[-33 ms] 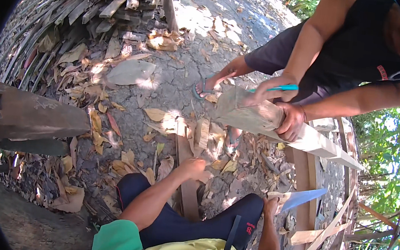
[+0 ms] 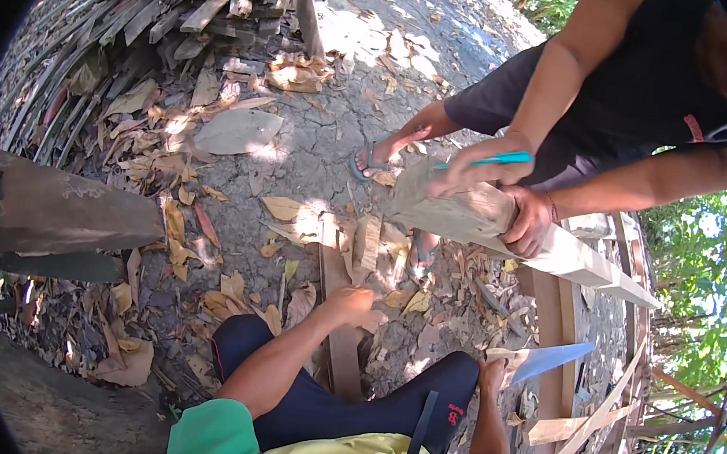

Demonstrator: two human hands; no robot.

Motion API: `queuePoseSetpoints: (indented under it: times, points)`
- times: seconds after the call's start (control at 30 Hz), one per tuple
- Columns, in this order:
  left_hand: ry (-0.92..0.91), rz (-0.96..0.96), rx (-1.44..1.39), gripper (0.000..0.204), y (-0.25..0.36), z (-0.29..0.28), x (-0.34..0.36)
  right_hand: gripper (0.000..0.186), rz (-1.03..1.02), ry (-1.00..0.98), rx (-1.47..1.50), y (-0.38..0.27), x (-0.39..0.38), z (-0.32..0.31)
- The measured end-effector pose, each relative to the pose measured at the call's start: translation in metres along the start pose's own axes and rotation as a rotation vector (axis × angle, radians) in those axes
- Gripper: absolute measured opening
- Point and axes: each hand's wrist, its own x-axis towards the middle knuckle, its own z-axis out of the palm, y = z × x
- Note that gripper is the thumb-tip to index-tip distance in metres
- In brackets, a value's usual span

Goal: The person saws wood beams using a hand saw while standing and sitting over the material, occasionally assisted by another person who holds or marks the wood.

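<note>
My right hand (image 2: 493, 371) is wrapped round the handle of a handsaw (image 2: 551, 362), whose blade points away to the right. Over a narrow plank (image 2: 340, 349) on the ground is my left hand (image 2: 350, 305), fingers curled; what they hold, if anything, is hidden. In front of me a co-worker leans over a thick squared timber beam (image 2: 586, 261) with a cut, angled end. One of the co-worker's hands (image 2: 481, 164) holds a slim teal tool (image 2: 502, 159) against that end. The other hand (image 2: 530, 222) grips the beam.
A stack of wood offcuts (image 2: 190, 23) lies at the far left. On the left a thick notched timber (image 2: 65, 204) juts in. Long boards (image 2: 558, 327) lie on the right, and dry leaves (image 2: 177, 234) litter the cracked ground. The co-worker's sandalled foot (image 2: 371, 159) is beyond the beam's end.
The co-worker's hand with the teal tool has shifted slightly left along the beam's end. My own hands and the handsaw have stayed where they were.
</note>
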Motion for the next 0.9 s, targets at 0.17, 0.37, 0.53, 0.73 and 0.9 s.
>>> queuePoseSetpoints:
  times: [0.17, 0.37, 0.53, 0.73, 0.9]
  points:
    - [0.08, -0.01, -0.019, 0.071, 0.001, -0.004, 0.001, 0.056, -0.02, 0.002, 0.076, 0.005, 0.004, 0.003]
    - [0.055, -0.06, -0.011, 0.079, 0.0, -0.005, 0.001, 0.056, -0.048, -0.001, 0.126, 0.012, 0.0, 0.008]
    - [0.147, -0.107, 0.007, 0.074, 0.014, 0.002, 0.0, 0.052, -0.053, -0.049, 0.225, 0.033, 0.009, 0.015]
    - [0.135, -0.186, -0.131, 0.072, 0.058, 0.004, -0.005, 0.052, -0.048, -0.194, 0.414, 0.041, 0.007, -0.024]
    - [0.385, -0.568, -0.183, 0.071, 0.109, 0.075, -0.032, 0.054, -0.092, -0.344, 0.531, 0.037, 0.017, -0.094]
